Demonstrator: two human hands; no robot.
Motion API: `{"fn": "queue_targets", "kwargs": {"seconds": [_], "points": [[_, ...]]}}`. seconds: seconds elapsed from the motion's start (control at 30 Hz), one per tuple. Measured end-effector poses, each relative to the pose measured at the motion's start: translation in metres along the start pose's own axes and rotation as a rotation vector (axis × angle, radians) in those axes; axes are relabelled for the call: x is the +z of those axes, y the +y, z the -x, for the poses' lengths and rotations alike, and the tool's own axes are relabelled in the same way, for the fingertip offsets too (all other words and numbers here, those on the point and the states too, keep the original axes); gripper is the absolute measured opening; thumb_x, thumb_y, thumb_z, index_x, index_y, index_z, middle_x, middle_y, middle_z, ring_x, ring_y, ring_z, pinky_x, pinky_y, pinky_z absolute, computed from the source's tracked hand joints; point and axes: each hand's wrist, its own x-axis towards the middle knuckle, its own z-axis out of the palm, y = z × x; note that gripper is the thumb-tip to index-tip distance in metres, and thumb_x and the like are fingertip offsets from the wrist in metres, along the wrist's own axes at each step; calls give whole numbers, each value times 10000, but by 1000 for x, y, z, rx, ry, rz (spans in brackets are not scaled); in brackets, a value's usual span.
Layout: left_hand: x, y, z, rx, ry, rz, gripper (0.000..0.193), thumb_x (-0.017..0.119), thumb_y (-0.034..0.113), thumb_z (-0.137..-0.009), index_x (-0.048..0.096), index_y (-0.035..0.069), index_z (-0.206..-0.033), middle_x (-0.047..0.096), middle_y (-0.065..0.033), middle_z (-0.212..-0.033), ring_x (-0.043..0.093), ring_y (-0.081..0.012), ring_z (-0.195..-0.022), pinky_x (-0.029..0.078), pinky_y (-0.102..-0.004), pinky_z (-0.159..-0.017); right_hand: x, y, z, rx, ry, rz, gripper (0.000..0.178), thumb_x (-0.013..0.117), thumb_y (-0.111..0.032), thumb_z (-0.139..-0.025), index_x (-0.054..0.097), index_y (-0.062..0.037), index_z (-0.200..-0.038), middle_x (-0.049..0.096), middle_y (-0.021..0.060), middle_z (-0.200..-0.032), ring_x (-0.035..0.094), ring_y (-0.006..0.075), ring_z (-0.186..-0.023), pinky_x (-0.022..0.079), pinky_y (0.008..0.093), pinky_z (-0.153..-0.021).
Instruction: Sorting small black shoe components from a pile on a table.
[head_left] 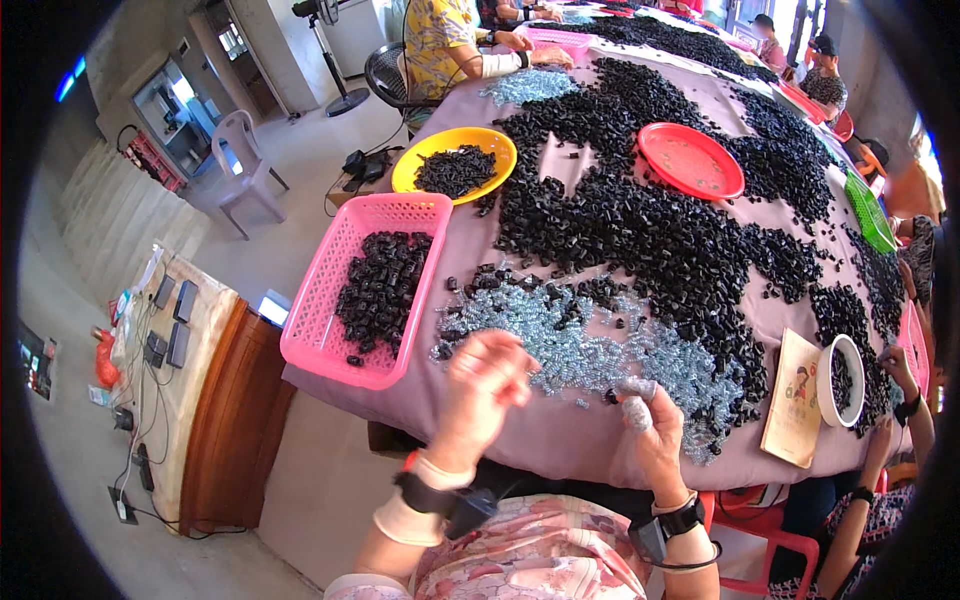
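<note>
My right hand [655, 425] is closed in a pinch at the table's near edge, its thumb and a fingertip wrapped in grey tape. A small black plastic piece [611, 397] shows at those fingertips. My left hand [485, 385] hovers over the near side of the table, its fingers smeared by motion, so what they hold cannot be made out. Just beyond both hands spreads a layer of small clear bluish springs or coil-like pieces [570, 345]. Behind that lies a large heap of small black plastic pieces [640, 240].
A pink basket [300, 335] of black parts stands at the left, with a yellow tray [505, 150] behind it. A red tray [690, 160] rests on the heap. At right are a booklet [793, 400] and a white bowl [829, 385]. Other people sit around the table.
</note>
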Motion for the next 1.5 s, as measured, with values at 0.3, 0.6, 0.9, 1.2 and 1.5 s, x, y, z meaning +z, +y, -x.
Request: {"fn": "queue_targets", "kwargs": {"seconds": [0.3,0.6,0.9,1.2,1.5], "points": [[-30,58,-29,54,207,-224,213,494,295,-952,497,99,-1035,637,-138,-773,547,-118,-509,431,-233,-421,1,0,-16,-282,150,454,187,661,12,-781,622,-35,-958,573,75,-785,568,157,-676,458,256,-622],[-6,-35,-13,-124,-234,-803,67,631,84,-847,619,60,-909,603,25,-730,463,-5,-531,389,-158,-461,6,4,-14,-400,-31,948,268,627,-5,-704,618,-49,-968,562,107,-859,558,299,-802,473,378,-672],[18,-63,-13,10,-270,-1098,146,662,45,-791,622,14,-928,616,-4,-710,514,-33,-570,442,-205,-531,6,7,-9,-455,-50,949,194,551,6,-679,504,-30,-863,511,132,-858,529,328,-780,441,413,-656],[16,-67,-2,196,-249,-1241,153,670,18,-776,607,0,-915,617,-37,-700,538,-73,-566,462,-231,-543,7,4,-11,-477,-85,916,222,536,35,-672,517,-20,-886,499,139,-820,508,334,-777,413,415,-662],[28,-61,4,-216,-124,-694,116,601,110,-884,617,14,-947,583,10,-657,495,-42,-491,397,-193,-438,21,-7,-7,-371,107,622,400,595,34,-658,557,-13,-1054,568,126,-819,569,317,-777,455,384,-688]]}}
